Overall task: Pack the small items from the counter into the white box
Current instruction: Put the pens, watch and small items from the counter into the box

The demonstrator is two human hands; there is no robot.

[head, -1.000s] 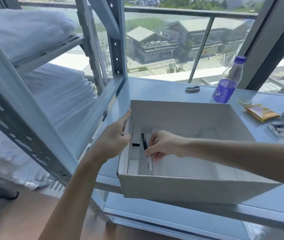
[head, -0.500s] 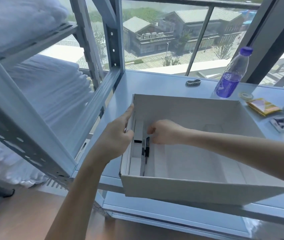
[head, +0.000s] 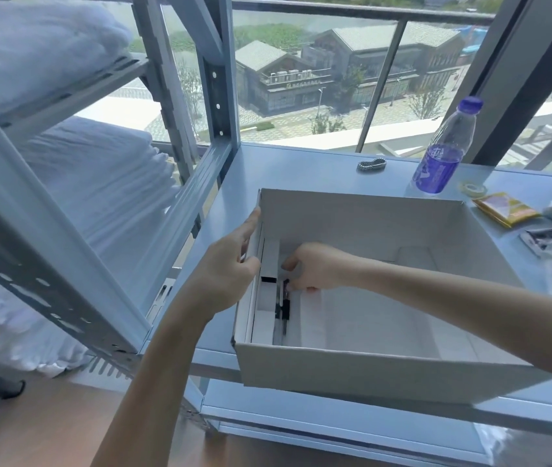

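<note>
1. The white box (head: 352, 369) sits open on the gray counter (head: 288, 170).
2. The left hand (head: 230, 264) rests on the left wall of the box. Its fingers are mostly straight and lie flat along the outside of that wall. The thumb sits at the top edge. It does not grab anything.
3. The right hand (head: 315, 267) is down inside the box, near the left wall. Its fingers are curled, and the tips pinch the top end of a thin black stick (head: 283, 308).
4. The black stick lies in a narrow slot on the floor of the box, just beside the left wall. It points from the front wall toward the back wall.
5. A bottle (head: 443, 153) with a purple label and purple cap stands upright behind the box, near its back right corner.
6. A small dark chain (head: 372, 164) lies behind the box, near the middle of the back wall.
7. A tape roll (head: 472, 188) lies just behind the back right corner of the box.
8. A yellow packet (head: 505, 208) lies right of the box.
9. White bedding (head: 99, 183) is piled on a metal rack (head: 220, 96) left of the box.
</note>
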